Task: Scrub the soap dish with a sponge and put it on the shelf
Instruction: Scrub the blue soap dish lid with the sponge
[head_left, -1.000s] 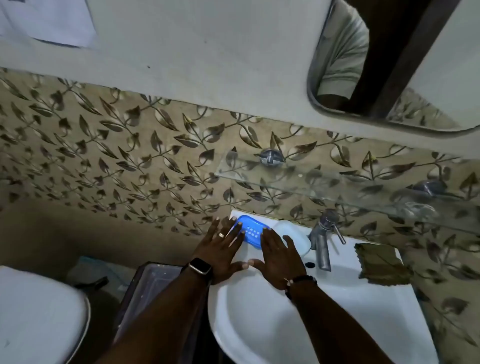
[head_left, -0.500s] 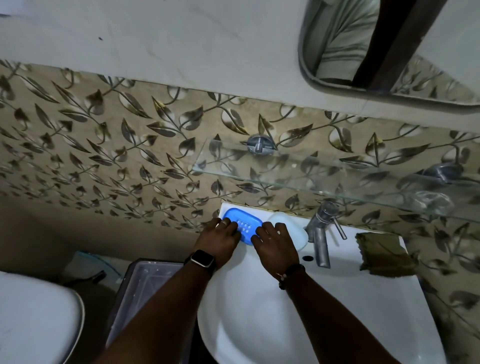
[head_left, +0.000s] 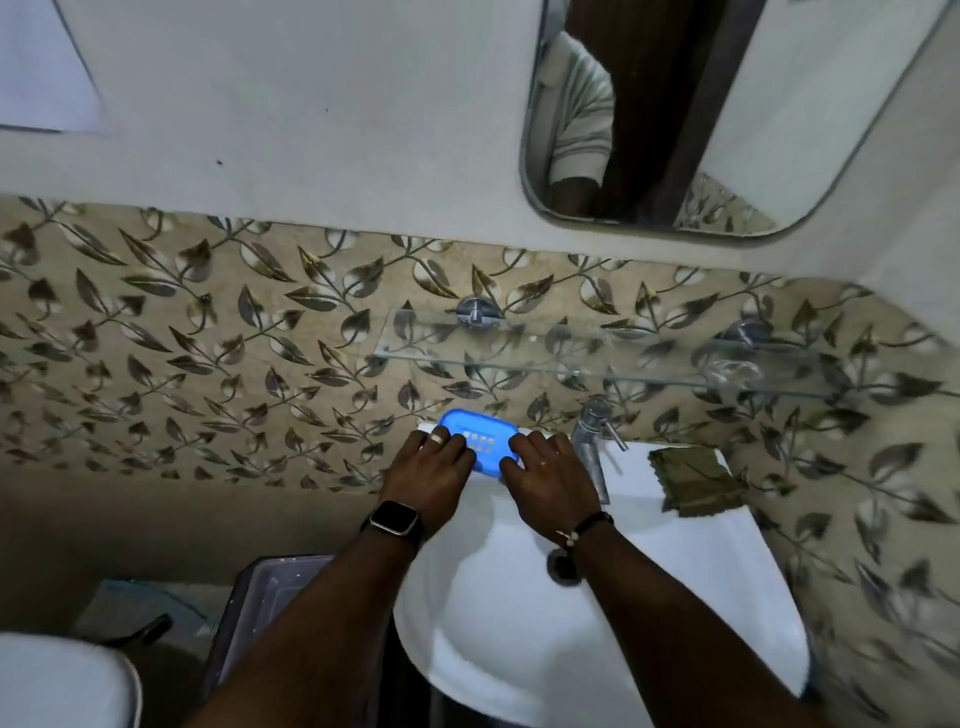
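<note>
- The blue soap dish (head_left: 480, 438) is at the centre of the frame, at the back edge of the white sink (head_left: 519, 639) and just left of the tap (head_left: 592, 447). I cannot tell whether it rests on the rim or is already lifted clear.
- The left hand (head_left: 428, 475) has its fingers curled over the dish's left end, and the right hand (head_left: 548, 478) is curled over its right end. Together the hands grip it between them.
- The step in hand looks like picking up the dish. Scrubbing has not begun, since neither hand holds a sponge.
- An olive-green pad (head_left: 696, 480), probably the sponge, lies on the sink's ledge to the right of the tap, apart from both hands.
- Next, one hand should keep the dish over the bowl while the other lets go and reaches past the tap for the pad.
- The glass shelf (head_left: 597, 358) runs above the tap, right of centre. The dish goes there last, and wet plastic will likely need a firm hold.
</note>
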